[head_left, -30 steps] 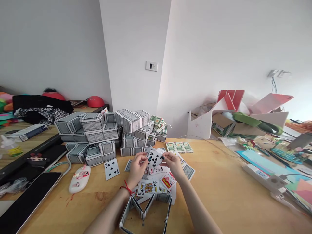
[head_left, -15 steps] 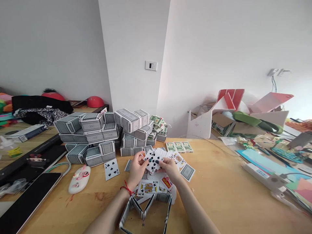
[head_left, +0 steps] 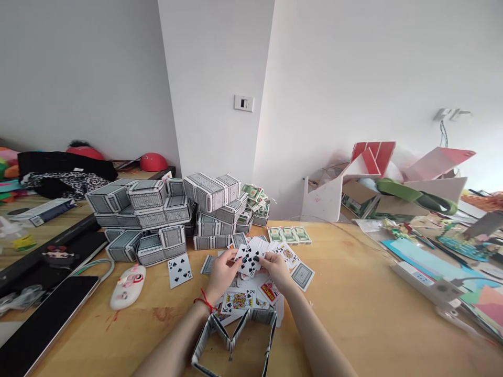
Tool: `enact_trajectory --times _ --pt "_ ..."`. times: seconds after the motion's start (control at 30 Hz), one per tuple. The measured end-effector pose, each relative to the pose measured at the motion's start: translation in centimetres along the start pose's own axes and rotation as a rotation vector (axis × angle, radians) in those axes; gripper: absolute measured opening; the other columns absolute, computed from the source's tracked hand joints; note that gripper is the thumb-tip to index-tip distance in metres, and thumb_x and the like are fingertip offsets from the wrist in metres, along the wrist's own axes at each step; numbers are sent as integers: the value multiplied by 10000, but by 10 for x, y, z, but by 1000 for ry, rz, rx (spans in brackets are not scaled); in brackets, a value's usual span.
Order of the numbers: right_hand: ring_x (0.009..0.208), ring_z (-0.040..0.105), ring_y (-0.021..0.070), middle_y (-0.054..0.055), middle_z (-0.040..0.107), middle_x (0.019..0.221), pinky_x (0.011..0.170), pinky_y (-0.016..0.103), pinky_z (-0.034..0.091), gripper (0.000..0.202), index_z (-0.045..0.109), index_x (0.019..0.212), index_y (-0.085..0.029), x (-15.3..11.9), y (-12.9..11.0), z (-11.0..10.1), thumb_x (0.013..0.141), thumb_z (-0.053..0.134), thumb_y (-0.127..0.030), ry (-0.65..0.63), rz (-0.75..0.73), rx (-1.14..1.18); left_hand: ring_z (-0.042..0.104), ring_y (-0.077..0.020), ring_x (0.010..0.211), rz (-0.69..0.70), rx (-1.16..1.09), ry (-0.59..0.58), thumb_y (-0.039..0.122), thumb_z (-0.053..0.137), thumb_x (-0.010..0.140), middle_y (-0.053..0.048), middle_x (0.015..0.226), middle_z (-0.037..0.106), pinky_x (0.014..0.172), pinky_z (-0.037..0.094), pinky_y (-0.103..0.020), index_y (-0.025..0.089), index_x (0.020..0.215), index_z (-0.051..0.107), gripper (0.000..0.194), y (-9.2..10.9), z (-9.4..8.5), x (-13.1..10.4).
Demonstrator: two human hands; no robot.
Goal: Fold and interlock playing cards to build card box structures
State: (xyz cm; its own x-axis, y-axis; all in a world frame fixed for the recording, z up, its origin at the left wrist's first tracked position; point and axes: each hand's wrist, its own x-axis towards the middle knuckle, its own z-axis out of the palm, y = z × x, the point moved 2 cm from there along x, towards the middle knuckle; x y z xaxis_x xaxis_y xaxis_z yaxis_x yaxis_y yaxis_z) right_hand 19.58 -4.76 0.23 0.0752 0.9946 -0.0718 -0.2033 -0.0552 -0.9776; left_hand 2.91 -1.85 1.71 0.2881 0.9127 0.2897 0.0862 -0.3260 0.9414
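Between my hands is a spade card (head_left: pixel 250 258), face up. My left hand (head_left: pixel 225 272) pinches its left side, and my right hand (head_left: pixel 277 268) pinches its right side. Loose cards lie beneath and around them, among them a king of spades (head_left: pixel 239 300) and a red card (head_left: pixel 269 290). Nearer to me, between my forearms, stands a heart-like frame (head_left: pixel 257 317) of folded cards. A five of spades (head_left: pixel 179 270) lies to the left. A face-down card (head_left: pixel 302 276) rests to the right.
Stacked blocks of folded cards (head_left: pixel 147 209) stand behind my hands, with green card boxes (head_left: pixel 288 235) beside them. At left are a white mouse (head_left: pixel 128 286) and a dark tablet (head_left: pixel 47 324). A power strip (head_left: pixel 426 283) and coloured paper lie at right.
The held card has shifted slightly to the right and turned a little between my fingers. Both hands keep nearly the same place.
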Motion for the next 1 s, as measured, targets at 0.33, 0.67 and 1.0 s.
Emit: enact_trajectory --times 0.33,0.67,1.0 --pt "541 618 168 29 643 575 566 298 522 355 585 562 -161 -6 0 -1 562 736 -482 -34 24 11 636 -213 689 -278 -389 -133 410 543 744 -66 737 683 614 500 -330 142 789 654 294 -11 -2 4" --pt "479 612 142 26 634 535 522 262 516 374 605 573 -140 -6 4 -4 540 756 -481 -12 28 12 653 -185 710 -428 -529 -308 300 695 675 -92 779 701 670 520 -301 130 857 684 250 -12 -6 7" --pt "444 580 118 18 629 522 467 227 492 348 623 589 -142 -4 10 -5 555 750 -464 23 17 -6 653 -175 752 -460 -511 -338 266 706 682 -95 867 711 722 516 -303 136 882 693 239 -8 -4 6"
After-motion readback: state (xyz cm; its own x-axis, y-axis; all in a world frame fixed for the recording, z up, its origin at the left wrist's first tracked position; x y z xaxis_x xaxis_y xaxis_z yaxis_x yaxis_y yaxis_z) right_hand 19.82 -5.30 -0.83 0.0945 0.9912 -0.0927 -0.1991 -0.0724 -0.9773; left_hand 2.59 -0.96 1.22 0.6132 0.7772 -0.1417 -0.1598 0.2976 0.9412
